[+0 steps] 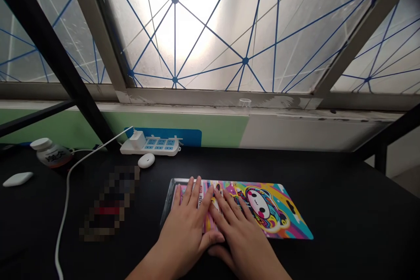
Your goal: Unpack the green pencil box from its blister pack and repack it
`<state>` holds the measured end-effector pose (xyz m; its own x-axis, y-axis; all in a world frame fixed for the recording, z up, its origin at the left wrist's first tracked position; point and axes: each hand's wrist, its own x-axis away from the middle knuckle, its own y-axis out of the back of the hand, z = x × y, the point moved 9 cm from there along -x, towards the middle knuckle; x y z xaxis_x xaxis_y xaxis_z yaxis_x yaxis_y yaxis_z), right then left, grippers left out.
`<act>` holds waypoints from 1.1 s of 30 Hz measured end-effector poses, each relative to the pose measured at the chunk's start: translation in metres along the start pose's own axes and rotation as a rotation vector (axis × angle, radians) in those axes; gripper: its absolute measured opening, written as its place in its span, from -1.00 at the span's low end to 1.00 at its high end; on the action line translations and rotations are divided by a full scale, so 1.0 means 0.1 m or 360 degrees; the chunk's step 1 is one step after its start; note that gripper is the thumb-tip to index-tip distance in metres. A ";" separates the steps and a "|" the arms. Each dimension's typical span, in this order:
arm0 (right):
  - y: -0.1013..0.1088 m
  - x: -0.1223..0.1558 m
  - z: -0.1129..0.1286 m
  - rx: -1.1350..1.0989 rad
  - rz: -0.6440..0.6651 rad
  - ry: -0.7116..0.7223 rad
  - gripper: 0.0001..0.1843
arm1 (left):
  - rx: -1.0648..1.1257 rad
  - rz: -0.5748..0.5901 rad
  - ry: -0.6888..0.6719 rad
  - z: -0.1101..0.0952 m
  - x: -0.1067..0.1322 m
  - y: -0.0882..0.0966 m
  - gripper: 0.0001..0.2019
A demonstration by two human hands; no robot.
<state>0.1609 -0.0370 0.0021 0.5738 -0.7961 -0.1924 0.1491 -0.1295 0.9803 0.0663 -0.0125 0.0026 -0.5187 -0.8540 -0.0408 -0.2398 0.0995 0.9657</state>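
Observation:
A colourful cartoon-printed package point(259, 205) lies flat on the black table, with a clear plastic edge showing at its left end and a hang hole near its right end. My left hand point(187, 223) rests flat on its left part, fingers stretched out. Beside it my right hand point(241, 232) lies on the middle of the package, fingers also straight. The two index fingers nearly meet. Part of the print and some lettering are hidden under both hands.
A white power strip point(160, 148) with a plugged-in charger point(137, 139) sits by the wall. Near it are a white earbud case point(146, 160), a white cable point(68, 192), a white-capped bottle point(50, 153), a white object point(17, 179) and a pixelated item point(113, 205). Black frame bars point(55, 52) slant down at left.

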 end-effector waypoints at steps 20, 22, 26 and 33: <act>0.56 1.28 -1.46 0.0371 -0.0624 -0.0325 -0.15 | -0.0113 -0.0006 0.0333 0.75 -0.18 0.15 -0.27; 0.66 1.14 -1.17 0.0338 -0.0667 -0.0192 -0.18 | -0.0092 0.0020 0.0364 0.80 -0.28 0.15 -0.26; 0.59 0.77 -0.15 0.0348 -0.0526 0.0421 -0.38 | -0.0042 0.0078 0.0362 0.77 -0.49 0.12 -0.29; -0.18 -0.13 0.57 0.0105 -0.0028 0.0323 -0.36 | -0.0032 0.0019 0.0310 0.67 -0.62 0.10 -0.33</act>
<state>0.1054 -0.0580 -0.0107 0.7230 -0.6588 -0.2080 0.1113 -0.1860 0.9762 0.0417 0.0757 -0.0023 -0.3526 -0.9356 0.0193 -0.2169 0.1017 0.9709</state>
